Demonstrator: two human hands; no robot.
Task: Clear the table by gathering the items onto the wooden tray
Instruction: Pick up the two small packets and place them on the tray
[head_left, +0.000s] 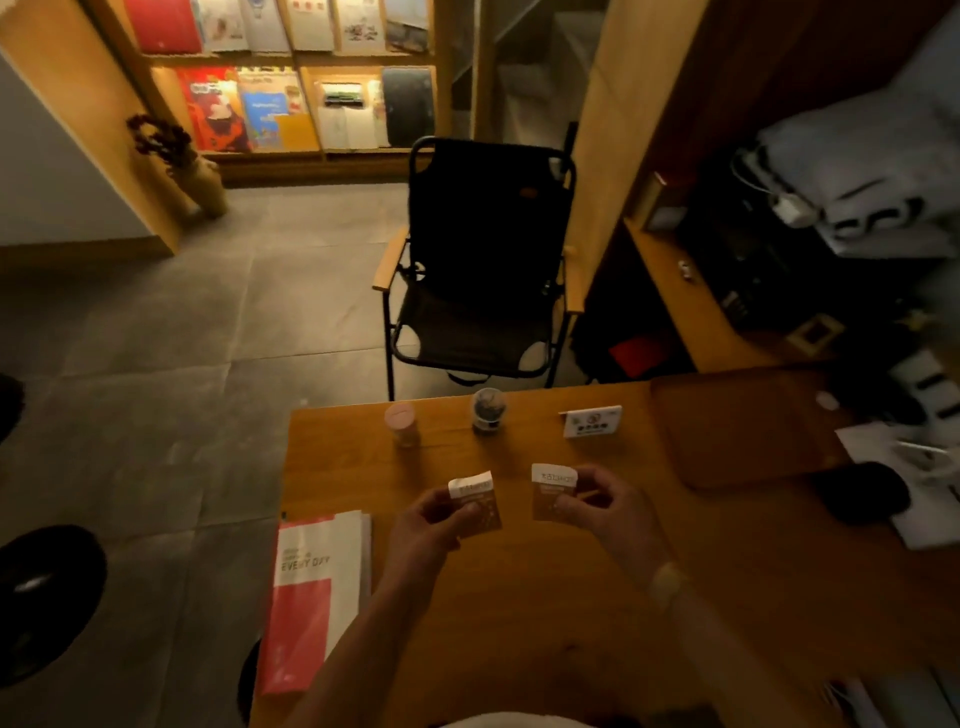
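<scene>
Over the wooden table, my left hand grips a small brown-and-white packet. My right hand pinches a second, similar packet. Both packets are lifted just above the tabletop. The wooden tray lies flat at the table's right, beyond my right hand. Near the far edge stand a pale pink capped jar, a small dark glass jar and a white sign card.
A red-and-white magazine lies at the table's left edge. A black folding chair stands behind the table. White papers and a dark object sit to the right of the tray. Shelves line the right side.
</scene>
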